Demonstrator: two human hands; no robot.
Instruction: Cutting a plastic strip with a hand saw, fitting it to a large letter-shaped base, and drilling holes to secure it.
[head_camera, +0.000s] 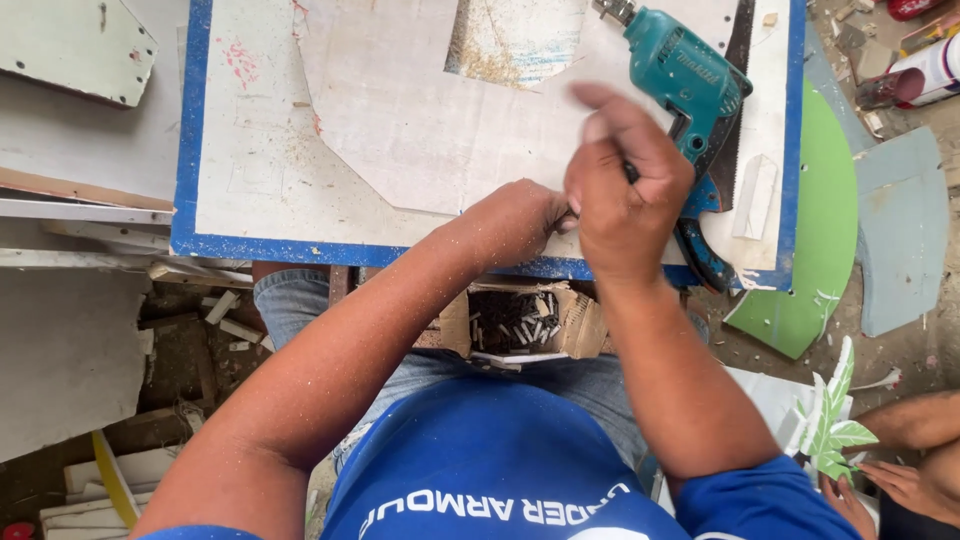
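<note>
My left hand (515, 222) is closed at the near edge of a white cut board (400, 120), its fingers hidden behind my right hand. My right hand (622, 190) is closed around a thin dark tool whose tip shows by the knuckles; what kind of tool I cannot tell. Both hands meet over the blue-edged worktable (200, 243). A teal power drill (690, 85) lies just right of my right hand, with a saw blade under it.
An open cardboard box of small screws or plugs (515, 320) sits on my lap. A green round panel (825, 230) and grey panel (905, 230) lie right. Another person's hands (900, 480) hold a green leaf-shaped cutout (830, 425). Offcuts litter the floor left.
</note>
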